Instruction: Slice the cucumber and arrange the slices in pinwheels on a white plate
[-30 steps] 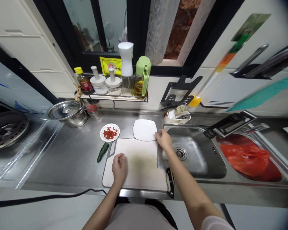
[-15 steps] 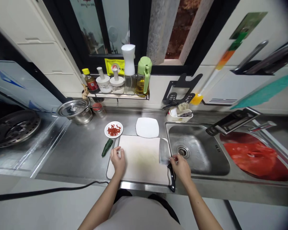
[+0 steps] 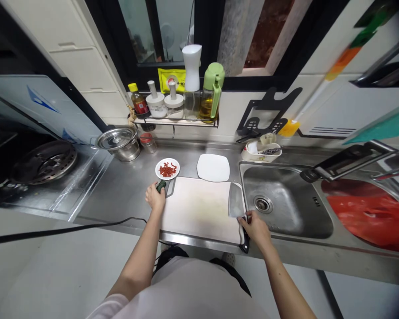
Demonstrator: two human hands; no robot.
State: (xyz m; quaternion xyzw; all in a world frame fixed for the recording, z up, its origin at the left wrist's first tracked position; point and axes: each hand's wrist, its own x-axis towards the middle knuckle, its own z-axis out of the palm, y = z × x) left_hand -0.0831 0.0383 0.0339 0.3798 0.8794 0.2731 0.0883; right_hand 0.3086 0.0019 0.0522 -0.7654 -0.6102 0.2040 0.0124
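Note:
My left hand point(image 3: 155, 197) is closed around a short dark green cucumber point(image 3: 161, 185) at the left edge of the white cutting board point(image 3: 199, 212). Part of the cucumber is hidden by the fingers. On the board's right side lies a cleaver point(image 3: 236, 201), its wide blade flat and its black handle toward me. My right hand point(image 3: 257, 229) pinches it where blade and handle meet. Just behind the cucumber stands a small white plate point(image 3: 158, 172) with chopped red pieces point(image 3: 167, 169). A white squarish plate point(image 3: 213, 167) sits behind the board.
To the right is a steel sink point(image 3: 286, 208), with a red plastic bag point(image 3: 372, 217) in the basin beyond. A lidded pot point(image 3: 119, 144) and a red-topped jar point(image 3: 148, 142) stand at the back left. Seasoning bottles, including a green-topped oil bottle point(image 3: 213, 93), line a wall shelf.
My left hand has moved left and away from me, off the board, and has taken hold of the cucumber. My right hand has closed on the cleaver. The camera view has shifted.

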